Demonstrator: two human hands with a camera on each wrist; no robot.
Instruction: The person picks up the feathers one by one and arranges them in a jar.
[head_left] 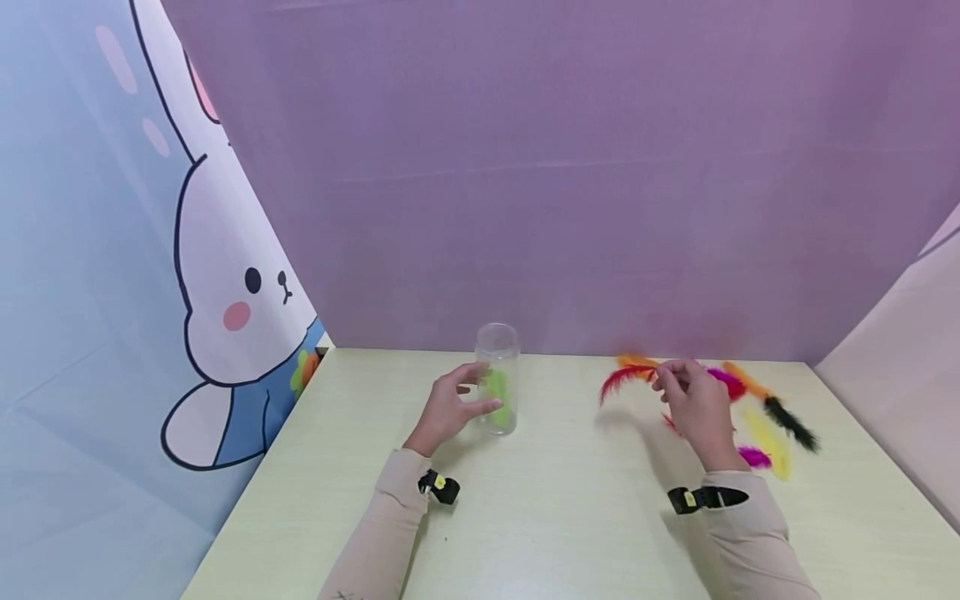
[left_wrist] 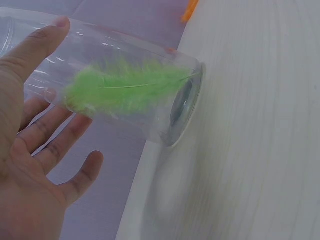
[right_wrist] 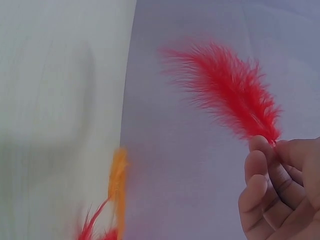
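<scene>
A clear jar (head_left: 497,342) stands upright on the table, with a fluffy green feather (left_wrist: 125,86) inside it. My left hand (head_left: 448,407) holds the jar from its left side, the thumb on one side and several fingertips on the other; the little finger sticks out free in the left wrist view. Above the table on the right, my right hand (head_left: 699,408) pinches a red feather (right_wrist: 230,90) by its quill end between thumb and forefinger. The feather's plume points left in the head view, toward the jar.
Loose feathers lie on the table around and beyond my right hand: an orange one (right_wrist: 117,172), a black-tipped one (head_left: 792,423), a yellow one (head_left: 772,442) and a magenta one (head_left: 754,457), among others. A purple cloth (head_left: 555,183) hangs behind the table (head_left: 570,517).
</scene>
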